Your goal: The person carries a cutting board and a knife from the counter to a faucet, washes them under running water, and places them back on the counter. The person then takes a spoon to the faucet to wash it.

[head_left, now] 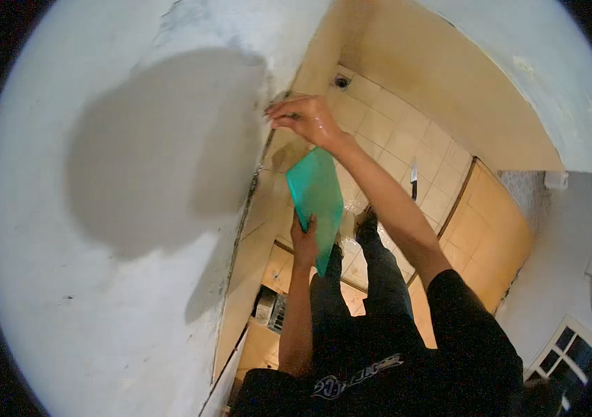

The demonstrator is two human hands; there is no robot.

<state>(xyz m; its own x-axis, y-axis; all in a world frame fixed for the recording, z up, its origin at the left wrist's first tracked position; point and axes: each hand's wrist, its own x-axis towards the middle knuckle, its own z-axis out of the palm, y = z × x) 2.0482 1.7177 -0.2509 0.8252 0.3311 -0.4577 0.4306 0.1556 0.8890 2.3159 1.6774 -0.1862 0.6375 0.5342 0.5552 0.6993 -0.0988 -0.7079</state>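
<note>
A green, translucent cutting board is tilted on edge in front of my legs. My left hand is closed around its lower left side. Above the board, my right hand reaches to the top edge of the tiled wall, and its fingers are pinched together. Whatever lies between those fingertips, if anything, is too small to name. The back of the right hand looks wet. A knife with a dark handle rests on the tiled floor, right of the board and apart from both hands.
The painted wall rises close on my left, with a large shadow on it. A round drain is in the floor's far corner. A low tiled ledge stands to the right. Behind it is a white-framed window.
</note>
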